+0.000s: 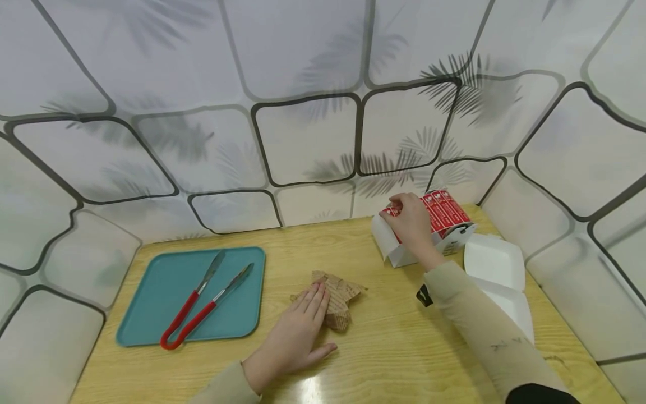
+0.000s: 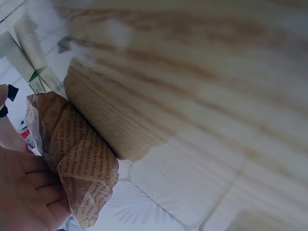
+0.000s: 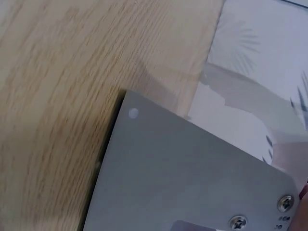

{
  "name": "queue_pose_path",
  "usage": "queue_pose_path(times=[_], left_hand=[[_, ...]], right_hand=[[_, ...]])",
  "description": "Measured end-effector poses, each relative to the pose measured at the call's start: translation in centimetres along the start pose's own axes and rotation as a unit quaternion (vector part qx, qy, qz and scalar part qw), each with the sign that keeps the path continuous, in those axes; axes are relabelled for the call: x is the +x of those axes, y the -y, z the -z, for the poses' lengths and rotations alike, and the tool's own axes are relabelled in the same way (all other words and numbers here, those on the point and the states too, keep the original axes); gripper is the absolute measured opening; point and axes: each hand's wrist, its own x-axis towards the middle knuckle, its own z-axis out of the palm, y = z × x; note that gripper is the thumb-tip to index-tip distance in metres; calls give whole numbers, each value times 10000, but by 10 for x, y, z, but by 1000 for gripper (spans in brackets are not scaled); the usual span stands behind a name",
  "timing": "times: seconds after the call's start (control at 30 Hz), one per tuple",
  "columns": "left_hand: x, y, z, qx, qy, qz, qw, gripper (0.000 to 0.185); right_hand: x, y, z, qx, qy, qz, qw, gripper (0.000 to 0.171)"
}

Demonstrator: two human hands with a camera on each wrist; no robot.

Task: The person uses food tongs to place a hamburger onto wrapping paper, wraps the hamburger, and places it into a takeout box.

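In the head view my left hand (image 1: 295, 331) rests with straight fingers on a folded piece of brown newsprint-patterned wrapping paper (image 1: 345, 286). The left wrist view shows printed text on the crinkled paper (image 2: 82, 159), with the fingers (image 2: 50, 192) against its side. At the back right, my right hand (image 1: 411, 221) reaches over a white holder (image 1: 404, 255) bearing red strips (image 1: 446, 210) with white print. Thumb and forefinger bend at the strips' left end, red showing between them; I cannot tell whether they pinch it. The right wrist view shows the holder's side panel (image 3: 183, 168) with screws.
Left on the wooden table (image 1: 383, 342) lies a teal tray (image 1: 146, 308), with red-handled metal tongs (image 1: 187, 308) across it. An opened white clamshell box (image 1: 494, 261) stands at the right, partly behind my right sleeve (image 1: 479, 320). A patterned wall covering (image 1: 308, 140) encloses the table.
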Motion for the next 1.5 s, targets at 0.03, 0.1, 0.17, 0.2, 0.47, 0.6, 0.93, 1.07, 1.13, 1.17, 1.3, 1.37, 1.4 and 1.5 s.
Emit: queue_pose_path(times=[0.03, 0.1, 0.17, 0.2, 0.47, 0.6, 0.93, 1.07, 1.13, 1.17, 1.3, 1.37, 1.4, 1.5], left_hand=[[0, 0, 0, 6, -10, 3, 10000, 98], [0, 0, 1, 24, -27, 11, 10000, 99], [0, 1, 1, 42, -37, 14, 10000, 99], [0, 1, 1, 38, -28, 15, 10000, 99], [0, 0, 0, 32, 47, -20, 10000, 98], [0, 0, -1, 59, 34, -47, 10000, 99], [0, 1, -1, 49, 64, -26, 10000, 99], [0, 0, -1, 1, 105, -22, 9999, 99], [0, 0, -1, -23, 96, -21, 9999, 99], [0, 0, -1, -30, 89, -23, 10000, 99], [0, 0, -1, -49, 85, -18, 10000, 100], [0, 1, -2, -57, 99, -8, 9999, 100], [1, 1, -2, -61, 108, -2, 9999, 101], [1, 1, -3, -77, 132, 4, 9999, 101]], right_hand=[[1, -1, -1, -61, 30, -32, 10000, 40], [4, -2, -3, -188, 53, -61, 9998, 39], [6, -3, -6, -296, 59, -65, 9995, 38], [6, -3, -6, -326, 60, -71, 9994, 38], [4, -5, -6, -406, -32, -142, 9991, 32], [2, -7, -4, -420, -115, -185, 9989, 27], [0, -10, -7, -415, -518, 69, 9978, 20], [-1, -10, -9, -441, -626, 155, 9969, 18], [-2, -9, -9, -458, -677, 181, 9965, 18], [-2, -9, -9, -464, -706, 198, 9962, 18], [-2, -10, -10, -491, -842, 289, 9948, 17], [-1, -11, -11, -493, -882, 327, 9943, 17], [-1, -11, -12, -498, -897, 341, 9941, 16], [-2, -11, -12, -506, -899, 343, 9941, 15]])
